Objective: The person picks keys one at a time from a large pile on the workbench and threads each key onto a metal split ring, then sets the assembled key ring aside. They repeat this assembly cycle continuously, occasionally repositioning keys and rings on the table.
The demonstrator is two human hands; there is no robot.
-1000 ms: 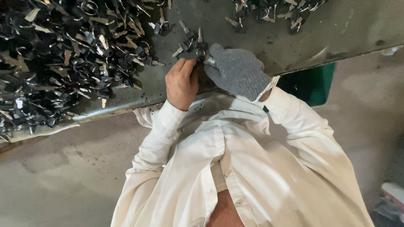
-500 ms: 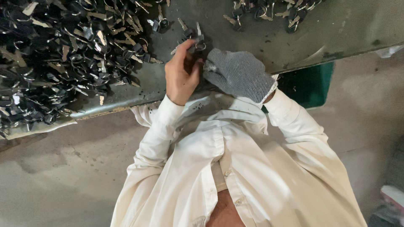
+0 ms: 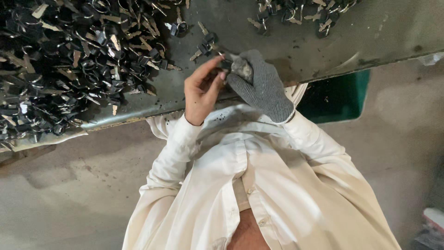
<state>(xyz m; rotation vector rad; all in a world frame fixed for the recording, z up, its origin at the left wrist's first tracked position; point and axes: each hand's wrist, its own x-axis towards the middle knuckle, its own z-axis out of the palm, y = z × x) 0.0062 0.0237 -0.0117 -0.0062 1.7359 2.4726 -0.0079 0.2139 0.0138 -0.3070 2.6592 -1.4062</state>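
Hands (image 3: 226, 78) pinch key (image 3: 217, 50), blade pointing up-left

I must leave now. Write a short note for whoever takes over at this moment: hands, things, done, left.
Left hand: bare, fingertips on a small dark piece.
Right hand: gloved, closed on that same piece, above the table edge.
Things: large pile of keys at the left, small heap at the far right, a few loose keys beside the hands.
Done: only the small heap lies apart.
Left: the large pile, by its look unsorted.
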